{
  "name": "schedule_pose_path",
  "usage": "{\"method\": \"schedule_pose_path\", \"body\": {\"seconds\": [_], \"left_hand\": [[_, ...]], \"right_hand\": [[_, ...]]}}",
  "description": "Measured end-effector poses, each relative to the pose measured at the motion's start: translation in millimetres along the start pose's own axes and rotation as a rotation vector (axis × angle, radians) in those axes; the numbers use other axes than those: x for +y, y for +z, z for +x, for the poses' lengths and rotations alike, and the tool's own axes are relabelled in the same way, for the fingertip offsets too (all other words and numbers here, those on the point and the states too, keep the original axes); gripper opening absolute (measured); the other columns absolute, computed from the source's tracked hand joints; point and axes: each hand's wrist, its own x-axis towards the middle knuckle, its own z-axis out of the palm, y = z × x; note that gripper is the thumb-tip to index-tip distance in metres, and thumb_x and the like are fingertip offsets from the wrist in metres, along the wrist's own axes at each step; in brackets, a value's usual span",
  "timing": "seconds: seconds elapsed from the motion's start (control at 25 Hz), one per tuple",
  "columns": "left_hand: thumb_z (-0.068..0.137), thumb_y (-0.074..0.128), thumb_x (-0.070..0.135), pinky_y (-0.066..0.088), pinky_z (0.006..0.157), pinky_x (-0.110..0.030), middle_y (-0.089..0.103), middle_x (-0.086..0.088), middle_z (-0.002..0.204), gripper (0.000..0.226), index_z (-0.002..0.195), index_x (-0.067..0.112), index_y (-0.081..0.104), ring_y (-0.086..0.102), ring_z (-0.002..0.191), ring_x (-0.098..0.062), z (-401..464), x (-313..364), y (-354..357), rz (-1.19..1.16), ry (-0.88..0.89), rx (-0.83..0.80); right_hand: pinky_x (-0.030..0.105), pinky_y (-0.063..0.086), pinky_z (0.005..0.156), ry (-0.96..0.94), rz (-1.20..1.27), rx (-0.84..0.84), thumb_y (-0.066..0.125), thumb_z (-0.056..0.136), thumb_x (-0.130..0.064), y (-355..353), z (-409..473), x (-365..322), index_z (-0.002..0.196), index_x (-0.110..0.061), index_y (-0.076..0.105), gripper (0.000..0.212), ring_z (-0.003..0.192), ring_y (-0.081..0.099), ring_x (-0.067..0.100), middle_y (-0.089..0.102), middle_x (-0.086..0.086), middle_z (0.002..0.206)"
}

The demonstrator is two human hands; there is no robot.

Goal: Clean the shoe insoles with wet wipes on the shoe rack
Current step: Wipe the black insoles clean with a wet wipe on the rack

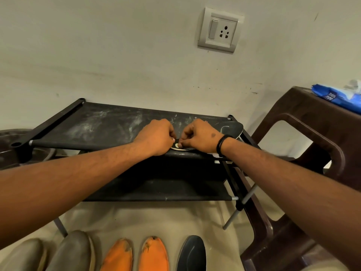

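beneath both hands (176, 136), insole (180, 147)

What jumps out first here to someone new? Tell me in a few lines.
Both hands, left hand and right hand, meet at the front edge of the dusty black fabric shoe rack, pinching a dark insole with a pale spot. Two bright orange insoles lie on the floor below, and a blue wet-wipes pack sits on the brown plastic chair at right.

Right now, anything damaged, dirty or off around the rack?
Yes. The rack's top shelf is smeared with whitish dust. Both orange insoles on the floor have scuffed, darkened toe ends. The black insole overhangs the shelf's right end. Both hands pinch something small there; what it is is unclear.
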Motion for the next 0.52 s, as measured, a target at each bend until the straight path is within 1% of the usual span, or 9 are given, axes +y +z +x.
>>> {"method": "schedule_pose_path", "body": {"seconds": [0.12, 0.16, 0.24, 0.28, 0.4, 0.44, 0.52], "left_hand": [[0.09, 0.067, 0.02, 0.057, 0.087, -0.04, 0.074, 0.0, 0.098, 0.013, 0.095, 0.025, 0.077, 0.068, 0.09, -0.02, -0.8, 1.4, -0.3, -0.007, -0.001, -0.012], [0.09, 0.067, 0.02, 0.057, 0.087, -0.041, 0.074, 0.0, 0.098, 0.012, 0.095, 0.025, 0.077, 0.068, 0.091, -0.02, -0.9, 2.5, -0.3, -0.007, -0.002, -0.012], [0.09, 0.067, 0.021, 0.057, 0.086, -0.041, 0.074, 0.0, 0.098, 0.012, 0.095, 0.025, 0.077, 0.068, 0.091, -0.02, -1.1, 2.7, -1.2, -0.001, -0.003, -0.001], [0.09, 0.067, 0.021, 0.057, 0.086, -0.041, 0.074, 0.0, 0.098, 0.012, 0.095, 0.025, 0.077, 0.068, 0.091, -0.02, -1.4, 2.5, -1.5, -0.001, -0.004, 0.002], [0.091, 0.066, 0.019, 0.056, 0.089, -0.042, 0.074, -0.001, 0.1, 0.013, 0.096, 0.023, 0.077, 0.068, 0.092, -0.02, -1.5, 3.6, -0.4, -0.017, -0.003, -0.005], [0.091, 0.066, 0.019, 0.056, 0.089, -0.042, 0.074, -0.001, 0.1, 0.013, 0.096, 0.023, 0.077, 0.068, 0.093, -0.02, -1.3, 4.1, -0.1, -0.014, -0.004, -0.006], [0.091, 0.066, 0.02, 0.057, 0.088, -0.041, 0.074, -0.001, 0.1, 0.012, 0.096, 0.024, 0.077, 0.068, 0.093, -0.02, -1.0, 3.6, -0.1, -0.006, -0.01, -0.002]], "right_hand": [[0.035, 0.057, 0.081, 0.045, -0.126, 0.073, 0.076, 0.084, -0.025, -8.6, -1.8, 5.4, 0.08, -0.015, 0.074, 0.011, 0.08, 0.067, 0.016, 0.072, -0.001, 0.081], [0.033, 0.056, 0.081, 0.035, -0.11, 0.056, 0.076, 0.084, -0.024, -10.1, -4.0, 5.6, 0.08, -0.015, 0.074, 0.011, 0.08, 0.067, 0.015, 0.072, -0.001, 0.081], [0.026, 0.055, 0.079, -0.025, -0.016, -0.051, 0.077, 0.083, -0.022, -10.6, -8.4, 3.1, 0.082, -0.012, 0.076, 0.01, 0.08, 0.068, 0.013, 0.074, -0.001, 0.082], [0.026, 0.055, 0.079, -0.032, -0.017, -0.066, 0.078, 0.083, -0.022, -10.9, -9.2, 2.3, 0.082, -0.012, 0.077, 0.01, 0.08, 0.068, 0.012, 0.074, 0.0, 0.082], [0.035, 0.057, 0.08, 0.034, -0.172, 0.054, 0.076, 0.084, -0.025, -14.4, -8.1, 9.2, 0.079, -0.016, 0.075, 0.01, 0.078, 0.066, 0.014, 0.072, -0.001, 0.081], [0.033, 0.057, 0.079, 0.029, -0.149, 0.035, 0.076, 0.084, -0.025, -15.7, -8.9, 10.9, 0.08, -0.015, 0.075, 0.01, 0.077, 0.066, 0.013, 0.072, -0.002, 0.079], [0.026, 0.055, 0.077, -0.007, -0.037, -0.068, 0.078, 0.083, -0.024, -16.4, -13.3, 9.0, 0.081, -0.012, 0.076, 0.012, 0.076, 0.066, 0.01, 0.073, -0.003, 0.079]]}}
